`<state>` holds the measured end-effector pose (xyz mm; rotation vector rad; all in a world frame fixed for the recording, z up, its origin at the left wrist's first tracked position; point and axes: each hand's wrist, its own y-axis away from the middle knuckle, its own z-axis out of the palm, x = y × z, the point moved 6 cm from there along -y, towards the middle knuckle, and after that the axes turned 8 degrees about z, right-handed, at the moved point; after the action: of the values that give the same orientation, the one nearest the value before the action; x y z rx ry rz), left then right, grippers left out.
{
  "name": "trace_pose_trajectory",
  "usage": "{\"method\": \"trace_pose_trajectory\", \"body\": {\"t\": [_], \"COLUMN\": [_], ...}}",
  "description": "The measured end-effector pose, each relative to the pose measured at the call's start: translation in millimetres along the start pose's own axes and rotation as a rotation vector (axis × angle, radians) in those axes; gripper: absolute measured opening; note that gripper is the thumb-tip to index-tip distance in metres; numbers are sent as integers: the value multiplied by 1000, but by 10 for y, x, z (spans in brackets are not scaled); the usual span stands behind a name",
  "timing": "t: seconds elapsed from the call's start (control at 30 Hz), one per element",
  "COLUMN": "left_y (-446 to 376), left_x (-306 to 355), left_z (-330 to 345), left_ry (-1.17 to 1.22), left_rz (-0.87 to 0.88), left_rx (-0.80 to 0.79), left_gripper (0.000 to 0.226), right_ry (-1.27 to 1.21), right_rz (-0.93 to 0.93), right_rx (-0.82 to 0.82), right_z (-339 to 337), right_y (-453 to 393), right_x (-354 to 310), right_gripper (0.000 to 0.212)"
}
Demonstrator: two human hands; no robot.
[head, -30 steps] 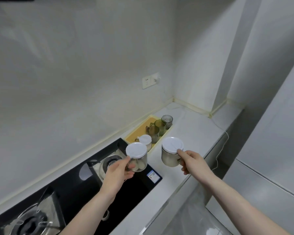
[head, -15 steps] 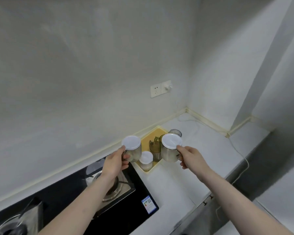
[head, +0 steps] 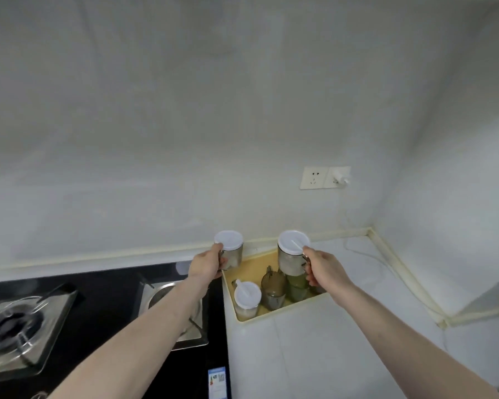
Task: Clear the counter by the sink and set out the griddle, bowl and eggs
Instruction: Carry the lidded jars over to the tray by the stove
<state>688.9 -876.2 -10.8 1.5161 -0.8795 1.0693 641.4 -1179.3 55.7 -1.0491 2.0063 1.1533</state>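
Observation:
My left hand (head: 206, 264) grips the handle of a small glass jar with a white lid (head: 228, 246), held above the back left corner of a yellow tray (head: 283, 313). My right hand (head: 321, 267) holds a larger white-lidded glass jar (head: 291, 253) by its handle over the tray's back. Inside the tray stand another white-lidded jar (head: 247, 299) and several tinted glass cups (head: 274, 286). No griddle, bowl or eggs are in view.
A black gas hob (head: 104, 318) with two burners lies left of the tray. White counter (head: 343, 341) stretches right to the corner. A wall socket (head: 314, 177) holds a plug whose thin white cord (head: 366, 254) trails across the counter.
Both hands have carried their jars away from the counter's front edge to the back, over the yellow tray. The view has swung to face the wall.

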Motion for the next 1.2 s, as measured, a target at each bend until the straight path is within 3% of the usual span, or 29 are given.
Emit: {"method": "trace_pose_trajectory", "body": {"t": [0.17, 0.33, 0.4, 0.5, 0.8, 1.2], "left_y": [-136, -402, -500, -555, -766, -843], "left_x": [-41, -230, -329, -408, -602, -1027], "left_z": [122, 170, 190, 235, 435, 481], "left_ry": [6, -28, -70, -118, -115, -157], "left_rz": [-6, -47, -62, -50, -93, -192], "left_rx": [45, 42, 27, 15, -15, -64], "left_gripper": [39, 52, 44, 33, 37, 32], "right_ry": [8, -158, -173, -142, -36, 32], "right_rz": [41, 120, 138, 156, 167, 299], "right_rx": [-68, -134, -147, -177, -301, -341], "right_z": [59, 202, 269, 389, 671, 957], "right_y": [-418, -782, -935, -1162, -1668, -1885], "right_x": [-82, -150, -155, -147, -195, -60], "right_gripper": [45, 37, 33, 29, 26, 23]}}
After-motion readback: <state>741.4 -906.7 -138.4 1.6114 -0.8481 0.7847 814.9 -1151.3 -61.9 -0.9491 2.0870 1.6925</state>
